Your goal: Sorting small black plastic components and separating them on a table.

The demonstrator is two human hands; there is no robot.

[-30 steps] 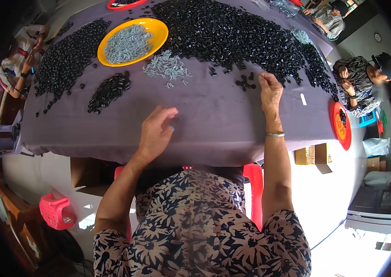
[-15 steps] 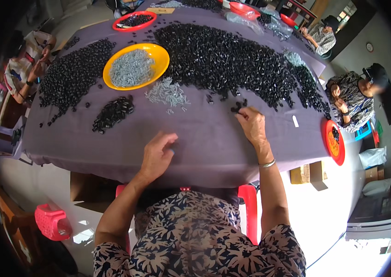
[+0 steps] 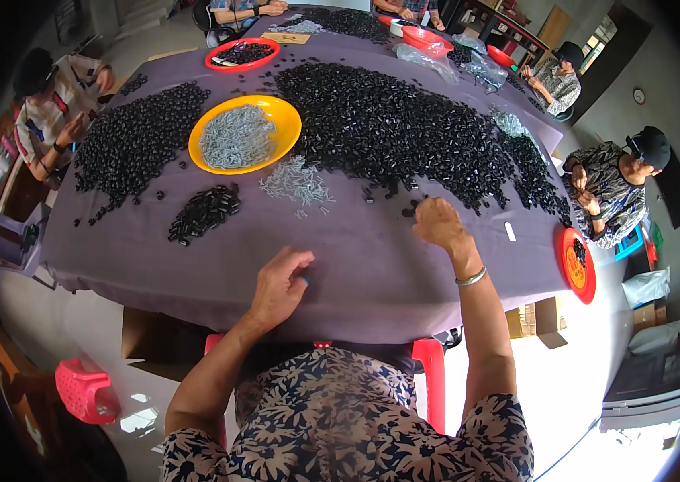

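Note:
My right hand (image 3: 441, 224) is over the grey-purple tablecloth at the near edge of a wide heap of small black pieces (image 3: 388, 120). Its fingers are curled inward, and what they hold, if anything, is hidden. A few loose black pieces (image 3: 410, 210) lie beside its fingertips. Further left, my left hand (image 3: 279, 283) hovers with bent fingers, index and thumb apart, and no object visible between them. A bit of blue shows at a fingertip. Beyond it lie a small pile of grey screw-like pins (image 3: 298, 183) and a small pile of black tube-like pieces (image 3: 205, 214).
A yellow plate (image 3: 286, 136) holds more grey pins. Another black heap (image 3: 143, 132) spreads at left. Red plates stand at the far left (image 3: 275, 58) and right edge (image 3: 589, 277). A white strip (image 3: 510, 231) lies at right. Several people sit around the table.
The view has tilted up, so the table sits lower in it and more people show. My right hand's fingers have curled further in beside the loose black pieces. My left hand stays much the same.

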